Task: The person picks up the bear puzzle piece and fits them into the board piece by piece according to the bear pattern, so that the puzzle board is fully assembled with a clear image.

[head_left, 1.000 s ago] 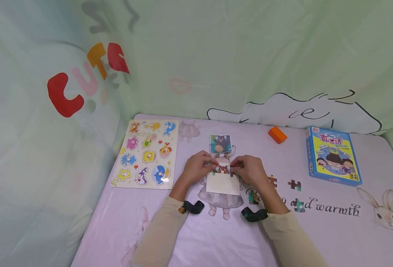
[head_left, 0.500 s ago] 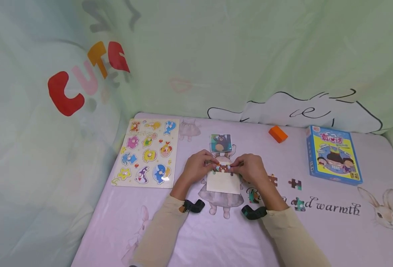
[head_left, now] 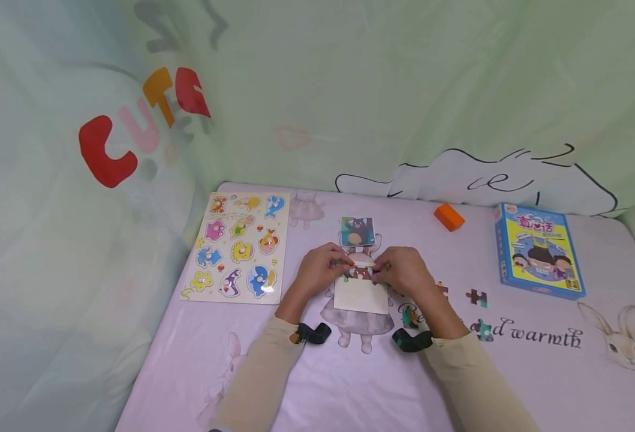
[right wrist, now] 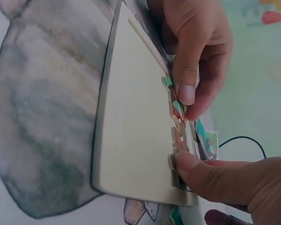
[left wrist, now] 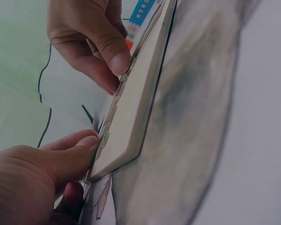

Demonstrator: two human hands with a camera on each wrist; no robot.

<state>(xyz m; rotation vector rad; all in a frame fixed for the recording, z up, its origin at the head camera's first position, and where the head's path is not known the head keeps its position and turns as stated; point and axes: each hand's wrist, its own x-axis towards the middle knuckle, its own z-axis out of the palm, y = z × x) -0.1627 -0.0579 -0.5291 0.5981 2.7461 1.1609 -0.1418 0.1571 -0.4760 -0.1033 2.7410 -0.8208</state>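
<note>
A pale square puzzle board point(head_left: 360, 297) lies in front of the person, with joined jigsaw pieces point(head_left: 360, 273) showing a brown bear's head along its far part. My left hand point(head_left: 317, 268) pinches the left end of these pieces between thumb and fingers. At their right end my right hand point(head_left: 406, 273) pinches a jigsaw piece point(right wrist: 176, 161) at the board's edge. Thumbs of both hands are on the near side of the pieces in the right wrist view; the fingertips behind are partly hidden. Just beyond the board lies a small bear picture card point(head_left: 357, 231).
Loose jigsaw pieces point(head_left: 477, 297) lie to the right, some partly behind the right forearm. An animal knob puzzle point(head_left: 234, 249) lies on the left. An orange block point(head_left: 449, 217) and a blue-and-yellow box point(head_left: 539, 252) stand at the back right.
My right hand has shifted very slightly away from the person, its fingers still at the pieces' right end. The left hand and the board have stayed about in place.
</note>
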